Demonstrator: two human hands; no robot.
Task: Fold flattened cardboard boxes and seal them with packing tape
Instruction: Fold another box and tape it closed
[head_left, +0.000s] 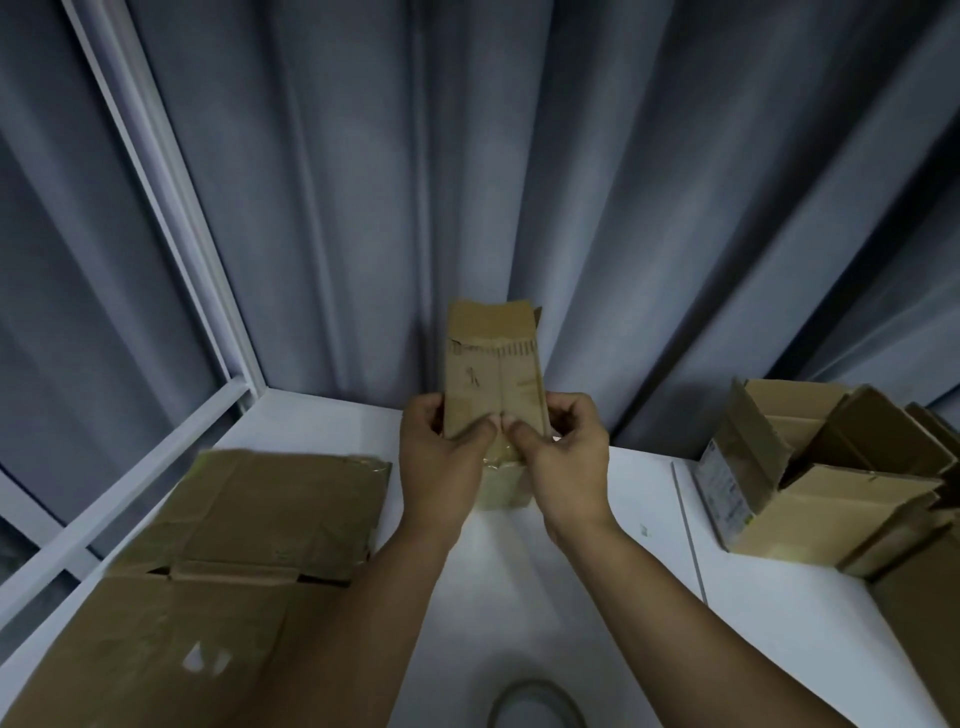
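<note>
Holding a small flattened cardboard box upright above the white table, the person grips it from both sides. The left hand curls round its left edge, thumb pressed on the front face; the right hand does likewise on the right edge, and the two thumbs nearly meet at the centre crease. A top flap sticks up against the grey curtain. Flattened cardboard sheets lie on the table to the left, and folded open boxes are piled at the right. A tape roll's rim shows at the bottom edge.
</note>
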